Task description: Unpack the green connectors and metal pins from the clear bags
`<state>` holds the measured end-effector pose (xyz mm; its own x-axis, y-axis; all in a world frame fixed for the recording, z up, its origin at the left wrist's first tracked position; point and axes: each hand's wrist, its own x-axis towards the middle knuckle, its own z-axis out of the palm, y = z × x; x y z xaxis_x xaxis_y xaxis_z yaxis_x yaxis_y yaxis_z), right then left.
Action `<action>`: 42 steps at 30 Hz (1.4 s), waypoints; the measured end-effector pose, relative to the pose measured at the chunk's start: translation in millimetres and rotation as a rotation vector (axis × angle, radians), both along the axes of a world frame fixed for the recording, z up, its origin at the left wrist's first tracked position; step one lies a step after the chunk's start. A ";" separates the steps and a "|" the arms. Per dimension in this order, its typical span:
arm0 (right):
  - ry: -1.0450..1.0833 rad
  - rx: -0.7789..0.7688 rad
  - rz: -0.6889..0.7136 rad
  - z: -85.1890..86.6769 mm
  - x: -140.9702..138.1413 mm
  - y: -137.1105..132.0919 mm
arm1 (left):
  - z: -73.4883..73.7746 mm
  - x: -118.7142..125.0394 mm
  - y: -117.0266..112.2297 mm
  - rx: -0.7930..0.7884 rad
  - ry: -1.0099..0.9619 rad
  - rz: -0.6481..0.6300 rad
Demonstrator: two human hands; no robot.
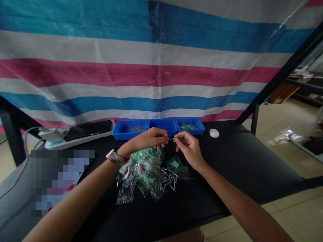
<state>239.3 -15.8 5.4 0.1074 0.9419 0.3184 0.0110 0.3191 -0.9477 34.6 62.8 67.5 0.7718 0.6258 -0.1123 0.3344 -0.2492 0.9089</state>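
Both hands meet above a pile and pinch a thin metal rod (pixel 172 138) between them. My left hand (pixel 156 137) has its fingers closed at the rod's left end; my right hand (pixel 188 147) grips its right end between thumb and fingers. Below them lies a heap of small clear and green plastic bags (pixel 143 168), some with thin parts inside. Several loose metal rods (pixel 171 179) are scattered at the heap's right side, next to a green bag (pixel 176 164).
Behind the hands stand a left blue bin (pixel 118 135) with small clear bags, a middle blue bin (pixel 161 125), and a right blue bin (pixel 201 129) with green bags. A white oval object (pixel 214 133), a phone (pixel 88 130) on a power strip (pixel 75 144), and a striped sheet (pixel 161 77) surround them.
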 end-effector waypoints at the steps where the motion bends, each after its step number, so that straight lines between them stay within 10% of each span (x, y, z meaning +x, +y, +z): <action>1: -0.004 0.008 -0.001 0.7 -0.3 -0.6 | -0.5 -0.5 1.1 -0.012 -0.004 -0.004; 10: -0.054 -0.044 0.049 5.2 1.6 -3.0 | -2.4 -11.8 23.7 0.158 -0.196 0.290; 19: -0.803 0.062 0.457 12.8 -1.3 -18.4 | -16.7 -30.5 43.5 0.569 0.150 0.635; 32: -1.008 0.093 0.415 8.2 1.9 -18.9 | -4.4 -10.6 17.9 0.557 0.054 0.476; 42: -0.563 0.122 0.134 0.6 -1.2 -9.7 | 10.0 -4.8 -4.6 0.077 0.075 -0.095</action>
